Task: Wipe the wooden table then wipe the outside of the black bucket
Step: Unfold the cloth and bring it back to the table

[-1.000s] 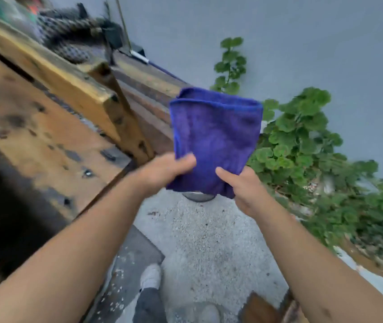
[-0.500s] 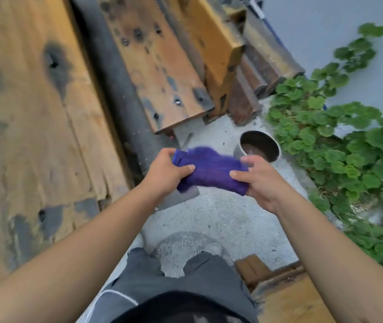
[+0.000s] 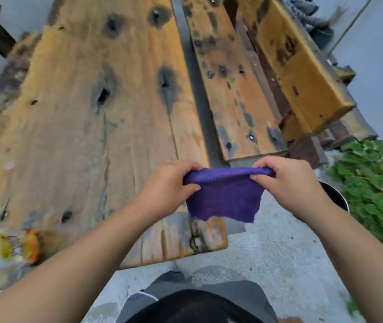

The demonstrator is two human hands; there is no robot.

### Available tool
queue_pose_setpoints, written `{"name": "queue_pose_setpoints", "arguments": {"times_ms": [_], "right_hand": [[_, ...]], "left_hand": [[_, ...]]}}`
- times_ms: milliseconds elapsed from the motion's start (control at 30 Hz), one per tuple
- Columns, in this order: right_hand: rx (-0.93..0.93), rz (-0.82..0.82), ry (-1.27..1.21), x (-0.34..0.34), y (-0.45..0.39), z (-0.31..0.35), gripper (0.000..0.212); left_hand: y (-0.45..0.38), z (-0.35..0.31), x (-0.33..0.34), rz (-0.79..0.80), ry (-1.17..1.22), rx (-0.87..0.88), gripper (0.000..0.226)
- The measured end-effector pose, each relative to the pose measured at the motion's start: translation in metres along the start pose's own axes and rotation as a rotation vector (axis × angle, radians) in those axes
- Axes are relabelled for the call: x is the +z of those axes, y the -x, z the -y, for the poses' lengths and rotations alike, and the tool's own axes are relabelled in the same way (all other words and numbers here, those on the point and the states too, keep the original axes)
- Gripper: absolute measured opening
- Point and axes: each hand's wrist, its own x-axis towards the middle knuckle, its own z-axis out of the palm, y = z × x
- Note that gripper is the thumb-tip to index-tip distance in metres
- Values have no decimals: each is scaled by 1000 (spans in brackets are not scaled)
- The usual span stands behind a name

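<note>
A purple cloth (image 3: pixel 224 197) hangs folded between both hands, just past the near right corner of the wooden table (image 3: pixel 88 127). My left hand (image 3: pixel 167 185) pinches its left top edge and my right hand (image 3: pixel 290 183) pinches the right top edge. The table is weathered yellow-brown planks with dark knots and holes. The black bucket (image 3: pixel 336 198) stands on the ground to the right, mostly hidden behind my right wrist; only part of its rim and dark inside shows.
A wooden bench (image 3: pixel 230 85) with a tilted backrest (image 3: pixel 295 66) runs beside the table on the right. Green leafy plants (image 3: pixel 377 187) grow at the right by a grey wall. A colourful wrapper (image 3: pixel 4 250) lies on the table's near left. Gravel concrete ground (image 3: pixel 267 257) is below.
The view has swung left and down over the table. Both hands brought the cloth from over the ground by the bucket toward the table corner and unfolded it so it hangs.
</note>
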Motion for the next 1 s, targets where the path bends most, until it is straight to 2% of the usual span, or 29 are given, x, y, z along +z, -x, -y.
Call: {"name": "queue_pose_setpoints", "arguments": {"times_ms": [100,233,333,433,533,700,767,867,1000], "right_hand": [[-54,70,34,30,-21,36,4],[-97,196,21,60,-44,67,7],[-62,268,-57,74,-60,74,9],[-43,328,-116,83,-83,72,13],[-52,415,-97,107,-127,53,17],[-49,604,103,179,-214,-1,14],[-60,596,180,207,-244,-15,9],[-78,461,203,237,-283,-29,7],[-170,368,267,252,-330,-37,10]], "left_hand": [[9,42,-30,-25,-162,35,17],[14,86,-58,-101,-239,44,7],[12,111,-74,31,-104,36,10],[-2,132,-78,144,73,-74,15],[-34,159,-66,152,67,-157,25],[-97,224,-26,269,-22,-308,14],[-122,245,-13,273,-91,-327,12],[-160,271,-4,207,-177,-335,14],[-198,291,-7,112,-249,-289,12]]}}
